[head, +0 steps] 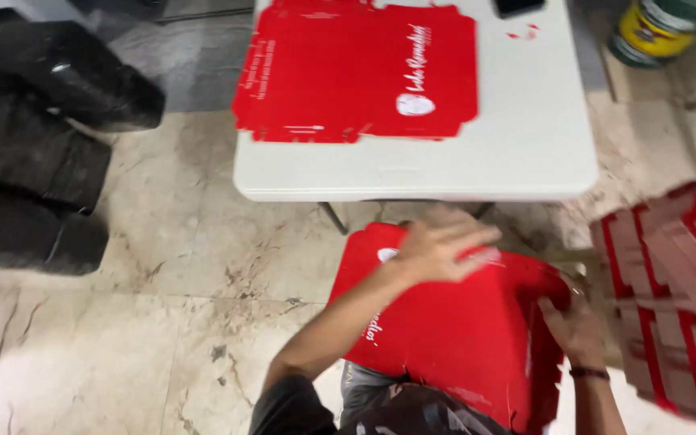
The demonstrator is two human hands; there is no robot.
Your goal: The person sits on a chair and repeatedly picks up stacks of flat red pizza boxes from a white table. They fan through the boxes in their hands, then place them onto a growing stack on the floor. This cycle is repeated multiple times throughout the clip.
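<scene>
This looks like a makeshift packing workroom, a back room or storage space pressed into service for box assembly. A white plastic folding table [525,145] stands on a worn, stained marble-pattern stone floor [179,266]. On the table, at 12 o'clock, lies a flat red die-cut cardboard box blank [348,72] with white printing. At 3 o'clock rises a tall stack of folded red-and-brown cardboard blanks [678,298]. Bulging black plastic sacks [34,145] pile up at 9 o'clock, and a yellow-labelled paint-type bucket [654,32] sits at 1 o'clock.
</scene>
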